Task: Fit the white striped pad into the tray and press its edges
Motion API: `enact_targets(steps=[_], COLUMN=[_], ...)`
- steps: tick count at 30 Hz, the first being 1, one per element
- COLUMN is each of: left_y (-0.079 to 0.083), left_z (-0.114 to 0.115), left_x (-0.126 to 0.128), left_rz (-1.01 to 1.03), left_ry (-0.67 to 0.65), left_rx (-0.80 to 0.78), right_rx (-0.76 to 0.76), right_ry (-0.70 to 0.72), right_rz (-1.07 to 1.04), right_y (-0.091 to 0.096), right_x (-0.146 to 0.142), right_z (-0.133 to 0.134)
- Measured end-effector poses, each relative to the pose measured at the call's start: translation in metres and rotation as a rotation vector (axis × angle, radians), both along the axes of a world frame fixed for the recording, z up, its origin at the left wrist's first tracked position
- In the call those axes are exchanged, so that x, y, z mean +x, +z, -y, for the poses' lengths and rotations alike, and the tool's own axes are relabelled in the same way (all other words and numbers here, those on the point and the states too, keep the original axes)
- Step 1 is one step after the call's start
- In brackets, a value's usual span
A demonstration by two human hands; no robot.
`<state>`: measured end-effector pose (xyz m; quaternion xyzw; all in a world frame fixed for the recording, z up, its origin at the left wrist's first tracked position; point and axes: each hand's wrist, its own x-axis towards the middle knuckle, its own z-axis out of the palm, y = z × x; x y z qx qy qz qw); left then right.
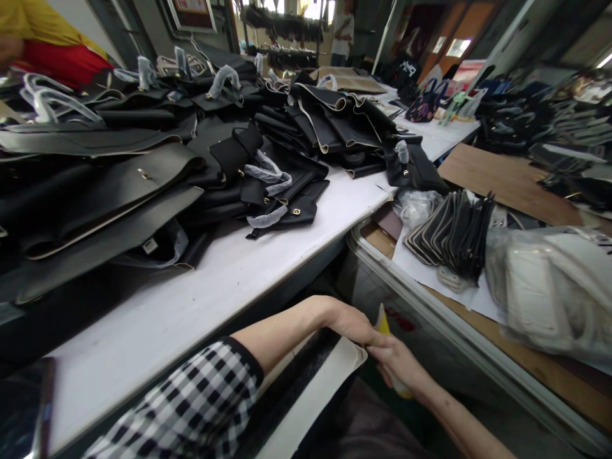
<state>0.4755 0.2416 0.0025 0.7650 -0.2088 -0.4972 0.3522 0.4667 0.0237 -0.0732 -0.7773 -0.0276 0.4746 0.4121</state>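
Note:
Low in the head view, both my hands meet below the white table's edge. My left hand (pixel 351 322), on a checked-sleeved arm, pinches the corner of a flat pale panel with a black edge (pixel 313 398) lying across my lap. My right hand (pixel 399 363) is closed around a small yellow object (pixel 384 324) whose tip pokes up between the two hands. What the yellow object is I cannot make out.
The white table (pixel 229 280) carries big heaps of black leather bag pieces (pixel 143 166). To the right, a lower bench (pixel 478 331) holds a fanned stack of dark pieces (pixel 454 233) and bagged white parts (pixel 549 287). A person in yellow (pixel 43 38) sits far left; another person (pixel 342 35) stands at the back.

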Motion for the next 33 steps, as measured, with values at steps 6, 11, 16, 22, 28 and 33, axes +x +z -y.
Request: enact_targets(steps=[6,11,16,22,28,33], left_y=[0.002,-0.011,-0.019,-0.019,-0.014,-0.014], left_z=[-0.003,-0.003,-0.004,-0.007,-0.008,-0.010], left_x=[0.010,0.018,0.022,0.025,0.024,0.024], left_rz=[-0.057,-0.097,-0.169,-0.084,-0.071,-0.030], left_ry=[-0.094,-0.146,-0.174,-0.258,-0.269,-0.290], left_rx=[-0.042,-0.112,-0.155,-0.154,-0.142,-0.149], right_rx=[-0.054,-0.034,-0.027,-0.027,-0.049,-0.015], right_ry=[0.380,0.514,0.543,0.505,0.459,0.422], right_rz=[-0.287,-0.323,-0.267,-0.280,-0.305,-0.313], right_y=[0.057,0.063,0.056,0.055,0.059,0.054], right_x=[0.023,0.024,0.024,0.020,0.013,0.007], right_z=[0.074,0.033,0.002,-0.004,-0.010,-0.010])
